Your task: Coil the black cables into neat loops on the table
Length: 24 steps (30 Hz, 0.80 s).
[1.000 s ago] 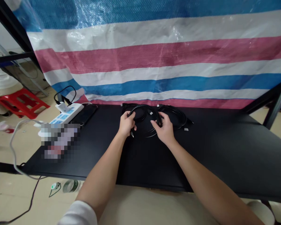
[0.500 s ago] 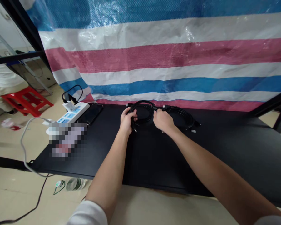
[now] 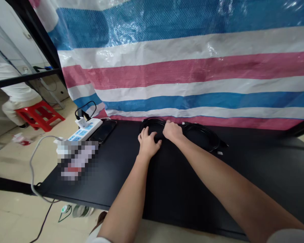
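A coil of black cable [image 3: 154, 119] lies at the back of the black table [image 3: 116, 168]. My right hand [image 3: 172, 131] is closed round the right side of this coil. On the coil's near left side is my left hand [image 3: 148, 144], palm down, its fingers spread and not gripping. The fingertips reach the cable, and whether they press on it I cannot tell. A second black cable coil [image 3: 212, 136] rests just right of my right hand, with a small pale tab [image 3: 220, 153] near its front edge.
Left on the table are a white power strip [image 3: 90, 129], a dark phone [image 3: 103, 131] and a blurred patch [image 3: 78, 160]. A striped plastic sheet [image 3: 179, 74] hangs along the back edge. Beyond the frame, a person sits on a red stool [image 3: 40, 114].
My left hand has loosened from the coil and spread its fingers, turning palm down. The coil now sits lower, flat on the table. The whole view has shifted slightly.
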Available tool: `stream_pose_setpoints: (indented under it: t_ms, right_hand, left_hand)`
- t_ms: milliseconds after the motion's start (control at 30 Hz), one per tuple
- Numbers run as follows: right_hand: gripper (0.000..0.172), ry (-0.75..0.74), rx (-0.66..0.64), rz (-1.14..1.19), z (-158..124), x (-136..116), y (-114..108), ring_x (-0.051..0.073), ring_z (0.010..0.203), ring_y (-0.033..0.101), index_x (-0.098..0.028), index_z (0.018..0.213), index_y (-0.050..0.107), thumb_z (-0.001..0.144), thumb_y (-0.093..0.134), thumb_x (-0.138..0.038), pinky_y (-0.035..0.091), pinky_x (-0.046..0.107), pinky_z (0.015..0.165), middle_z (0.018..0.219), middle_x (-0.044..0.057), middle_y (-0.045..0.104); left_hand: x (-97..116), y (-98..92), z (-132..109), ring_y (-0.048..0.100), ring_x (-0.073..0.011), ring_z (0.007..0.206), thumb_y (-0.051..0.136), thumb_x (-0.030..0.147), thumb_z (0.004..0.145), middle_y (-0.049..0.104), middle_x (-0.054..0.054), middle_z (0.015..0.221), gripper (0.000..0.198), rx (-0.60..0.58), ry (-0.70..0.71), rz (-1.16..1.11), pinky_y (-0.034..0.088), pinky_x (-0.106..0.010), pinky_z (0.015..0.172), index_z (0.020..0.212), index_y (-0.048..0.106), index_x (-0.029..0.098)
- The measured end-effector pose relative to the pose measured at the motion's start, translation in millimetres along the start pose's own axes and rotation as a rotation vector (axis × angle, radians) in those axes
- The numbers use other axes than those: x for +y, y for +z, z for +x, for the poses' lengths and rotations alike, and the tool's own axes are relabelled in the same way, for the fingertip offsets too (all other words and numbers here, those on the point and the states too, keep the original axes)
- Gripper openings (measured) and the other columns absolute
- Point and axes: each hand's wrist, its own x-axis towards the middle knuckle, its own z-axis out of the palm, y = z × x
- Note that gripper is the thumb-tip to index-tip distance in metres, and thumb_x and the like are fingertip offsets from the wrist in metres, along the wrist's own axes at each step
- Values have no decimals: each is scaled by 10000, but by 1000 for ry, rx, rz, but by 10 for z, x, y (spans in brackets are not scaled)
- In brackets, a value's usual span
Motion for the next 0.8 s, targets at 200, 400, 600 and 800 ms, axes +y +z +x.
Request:
stream_pose_setpoints:
  t_ms: [200,400,600,800]
  right_hand:
    - [374,-215,125,-142,-75,24,-19,328,1120,545,-72,1129,644,795,480,-104,487,384,804,1200,266,574]
    - [320,-375,94,-127,-20,164,64,288,1094,538,-115,1053,679,820,460,-113,436,378,921,1088,185,651]
    - [319,-455,227,69,-56,355,96,263,1061,552,-172,1067,673,863,430,-205,418,389,955,1100,119,670]
    - [262,-329,407,190,-304,904,-67,276,1007,571,-177,938,678,808,453,-207,403,430,972,1010,120,685]
  left_hand:
    - [-27,17,29,384,-332,1337,615,170,762,540,-138,1338,234,-87,93,47,292,-535,1102,965,725,209]
    - [-11,8,15,428,-321,1309,574,150,782,613,-104,1256,295,-167,151,39,243,-597,1104,1019,719,250]
    - [-12,36,23,454,-285,1294,524,109,810,635,-90,1223,313,-157,163,52,264,-572,1097,985,730,266]
    - [38,14,-14,482,-269,1268,482,67,786,640,-87,1209,372,-200,224,58,268,-539,1099,997,726,252]
